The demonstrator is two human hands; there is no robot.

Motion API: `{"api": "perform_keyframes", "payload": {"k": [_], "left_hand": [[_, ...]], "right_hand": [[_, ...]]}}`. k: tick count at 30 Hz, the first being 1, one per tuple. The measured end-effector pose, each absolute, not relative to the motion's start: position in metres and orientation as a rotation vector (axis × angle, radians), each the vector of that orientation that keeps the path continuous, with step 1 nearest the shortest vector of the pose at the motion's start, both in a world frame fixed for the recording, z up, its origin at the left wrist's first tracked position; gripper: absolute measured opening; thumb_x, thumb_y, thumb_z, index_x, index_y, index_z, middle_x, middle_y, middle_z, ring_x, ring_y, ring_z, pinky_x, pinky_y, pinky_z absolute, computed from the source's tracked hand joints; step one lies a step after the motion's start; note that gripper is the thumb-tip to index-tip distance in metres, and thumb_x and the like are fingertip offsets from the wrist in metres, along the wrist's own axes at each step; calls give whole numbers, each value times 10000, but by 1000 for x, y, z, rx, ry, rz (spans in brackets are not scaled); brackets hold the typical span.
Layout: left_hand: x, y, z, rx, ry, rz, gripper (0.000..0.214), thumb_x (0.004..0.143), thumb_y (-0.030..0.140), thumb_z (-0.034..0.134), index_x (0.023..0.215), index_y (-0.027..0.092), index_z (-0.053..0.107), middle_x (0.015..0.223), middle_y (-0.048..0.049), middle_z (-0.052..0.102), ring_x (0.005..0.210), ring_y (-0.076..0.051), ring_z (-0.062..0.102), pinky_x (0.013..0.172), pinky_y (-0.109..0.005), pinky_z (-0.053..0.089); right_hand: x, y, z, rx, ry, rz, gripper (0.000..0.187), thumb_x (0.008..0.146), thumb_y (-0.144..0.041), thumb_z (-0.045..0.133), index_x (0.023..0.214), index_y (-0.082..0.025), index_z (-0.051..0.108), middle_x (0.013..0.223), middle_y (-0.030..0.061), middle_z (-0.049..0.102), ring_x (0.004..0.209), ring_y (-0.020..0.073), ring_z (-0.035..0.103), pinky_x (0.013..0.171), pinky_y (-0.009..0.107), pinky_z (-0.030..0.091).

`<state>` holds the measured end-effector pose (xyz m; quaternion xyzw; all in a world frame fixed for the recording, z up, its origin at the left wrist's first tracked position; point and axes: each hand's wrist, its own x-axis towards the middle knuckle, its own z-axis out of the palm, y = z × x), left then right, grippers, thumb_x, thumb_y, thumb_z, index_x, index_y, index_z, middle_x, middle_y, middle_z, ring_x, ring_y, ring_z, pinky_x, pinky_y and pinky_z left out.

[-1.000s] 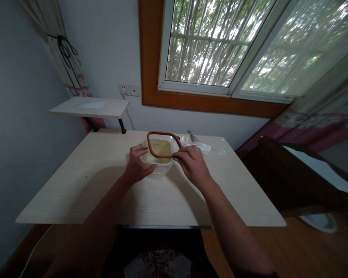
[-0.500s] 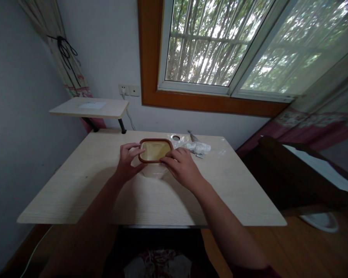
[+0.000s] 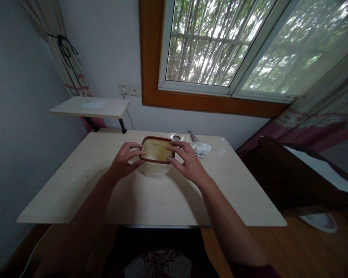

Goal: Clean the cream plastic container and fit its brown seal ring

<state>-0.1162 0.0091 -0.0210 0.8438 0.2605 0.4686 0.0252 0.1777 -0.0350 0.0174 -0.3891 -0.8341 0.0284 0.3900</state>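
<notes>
A pale, square plastic container (image 3: 156, 169) stands on the light wooden table (image 3: 104, 185). A brown-rimmed clear lid (image 3: 156, 150) lies on top of it. My left hand (image 3: 124, 160) presses its fingertips on the lid's left edge, thumb against the container's side. My right hand (image 3: 187, 162) holds the lid's right edge with curved fingers. Both hands close around the container from either side.
Crumpled clear plastic wrap (image 3: 200, 147) and a small round thing (image 3: 176, 137) lie behind the container. A small raised shelf (image 3: 89, 107) stands at the table's back left. A window is ahead, a dark chair (image 3: 292, 173) to the right.
The brown-rimmed lid, held tilted above the container a second ago, now lies flat on it. My right hand has shifted from the lid's near edge to its right side.
</notes>
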Motion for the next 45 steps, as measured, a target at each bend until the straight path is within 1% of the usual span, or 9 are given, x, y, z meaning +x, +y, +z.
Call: {"api": "perform_keyframes", "payload": {"k": [4,7,13,20,25,31,34,41,45], "left_hand": [[-116,10,-20,2614,779,1433,232,829,327,751,1047,261,707,1171,-96,649,1108,-244,589,949,-448,485],[-115,11,-20,2601,772,1430,208,820,346,760,1006,265,714,1153,-89,659,1121,-248,588,962,-457,476],[-115,11,-18,2579,744,1406,186,812,358,768,964,264,721,1116,-79,673,1123,-247,589,978,-459,464],[-115,10,-17,2576,759,1364,156,821,360,759,938,260,731,1107,-77,673,1111,-241,591,981,-447,459],[-114,11,-16,2592,735,1360,157,821,351,761,949,263,734,1106,-75,676,1099,-236,593,978,-443,450],[-113,9,-14,2591,753,1350,158,825,358,756,947,259,734,1093,-73,671,1080,-229,591,973,-440,437],[-112,9,-12,2595,755,1322,158,832,381,744,928,256,733,1083,-72,671,1083,-231,589,982,-444,429],[-111,7,-10,2584,777,1297,158,842,389,731,910,246,724,1071,-71,663,1085,-230,573,986,-438,423],[-112,8,-11,2578,786,1275,160,848,394,724,914,248,721,1081,-70,657,1090,-227,564,984,-431,425]], "right_hand": [[185,-25,8,-1042,-2104,215,462,980,-432,547,1423,-306,512,1522,100,443,1399,281,428,1152,538,371],[187,-22,1,-1066,-2092,314,477,996,-464,502,1447,-311,493,1579,88,387,1441,275,388,1187,536,330],[186,-18,-2,-1057,-2040,444,460,1006,-484,471,1431,-314,519,1554,69,439,1438,251,403,1204,501,312],[183,-15,-7,-1023,-1942,512,415,1000,-417,492,1405,-334,537,1528,52,465,1414,246,429,1187,499,343],[182,-11,-9,-1009,-1933,524,403,988,-369,511,1386,-329,551,1517,50,478,1409,234,435,1197,488,327],[181,-7,-12,-1017,-1876,587,401,972,-337,512,1370,-328,559,1518,53,473,1401,238,441,1143,485,401],[179,-7,-12,-1017,-1863,593,395,964,-325,514,1355,-319,572,1508,59,484,1397,239,442,1129,480,414],[176,-10,-12,-997,-1820,633,390,961,-317,495,1341,-302,580,1514,75,471,1394,237,439,1034,432,500],[176,-11,-11,-999,-1810,654,392,966,-330,486,1346,-309,577,1522,70,462,1392,240,442,1007,426,520]]}}
